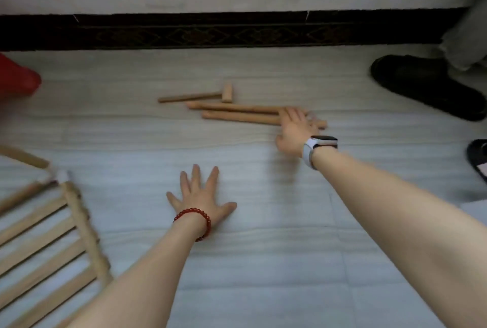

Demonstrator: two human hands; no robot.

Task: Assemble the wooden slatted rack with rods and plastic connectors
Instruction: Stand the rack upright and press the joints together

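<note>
Head view shows a pale tiled floor [263, 261] running up to a dark skirting band [237, 32]. At the floor's left edge lies the slatted rack [44, 243], with a white plastic connector [63, 175] at its top corner. Near the far edge lie 2 rods [237, 113] side by side, a wooden mallet [200, 95] just beyond. Right hand [293, 130] rests on the rods' right ends, fingers spread and blurred; whether it grips them cannot be told. Left hand [201, 200] lies flat, fingers splayed, holding nothing.

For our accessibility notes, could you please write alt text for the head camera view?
A person's right hand reaches onto two wooden rods on a pale floor, a small mallet just beyond them. The left hand lies flat, fingers spread; a slatted rack sits at lower left.
</note>
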